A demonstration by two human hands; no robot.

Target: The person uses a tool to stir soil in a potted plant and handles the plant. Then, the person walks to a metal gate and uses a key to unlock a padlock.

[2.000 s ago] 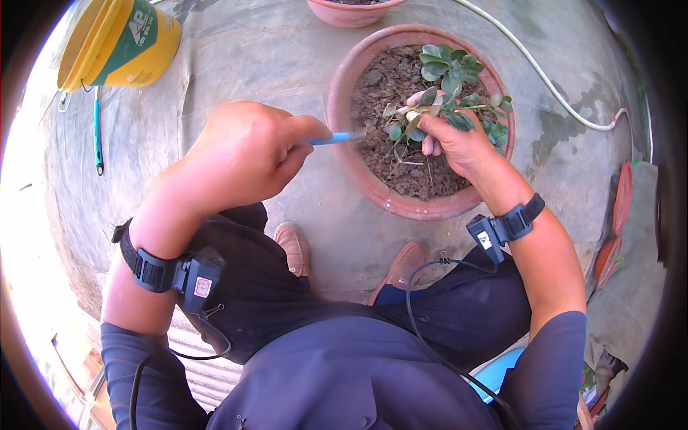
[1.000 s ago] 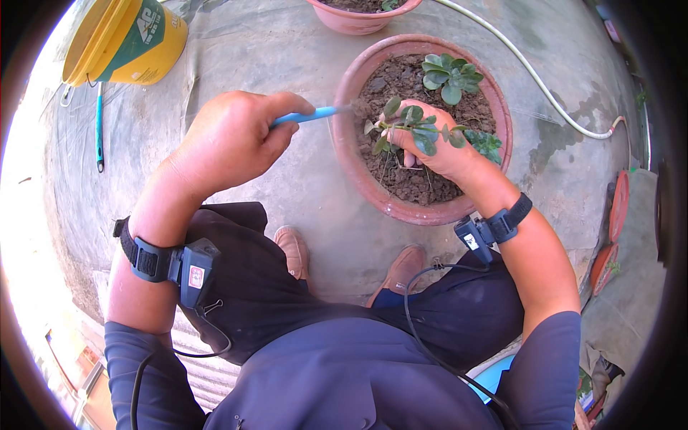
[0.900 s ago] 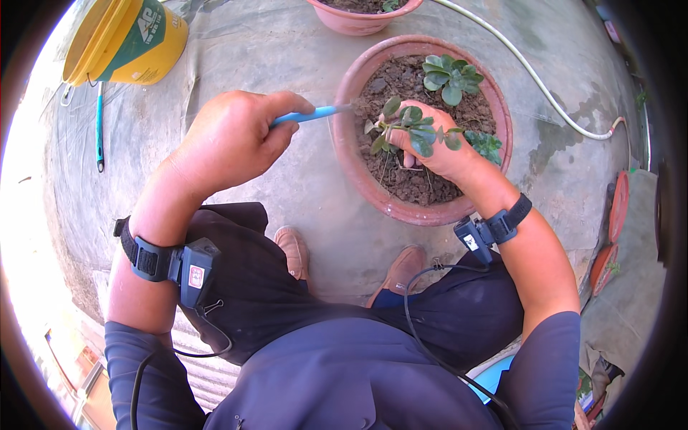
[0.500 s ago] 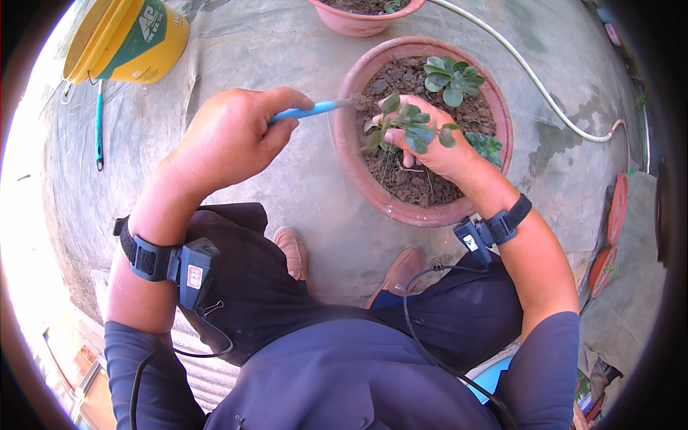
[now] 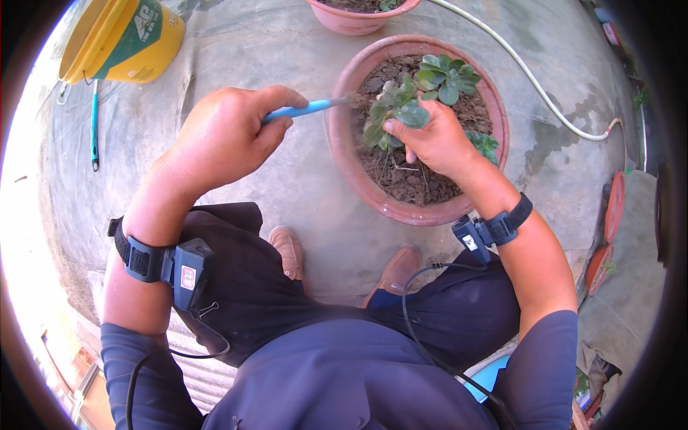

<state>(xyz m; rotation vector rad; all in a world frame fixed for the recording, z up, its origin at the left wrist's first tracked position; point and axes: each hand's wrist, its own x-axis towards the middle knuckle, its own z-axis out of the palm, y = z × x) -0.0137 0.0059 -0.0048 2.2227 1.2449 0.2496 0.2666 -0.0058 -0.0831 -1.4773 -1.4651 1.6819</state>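
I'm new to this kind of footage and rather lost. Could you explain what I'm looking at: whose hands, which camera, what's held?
No robot here: a person works bare-handed, seen by a wide fisheye camera worn on the head, looking down. That lens bends straight edges. Dark boxes are strapped on. The left hand has a blue tool in its grip, its blurred tip by the left rim of the pot. The right hand holds a leafy sprig over the soil. Around them, on grey ground, are a yellow bucket and a pale hose.
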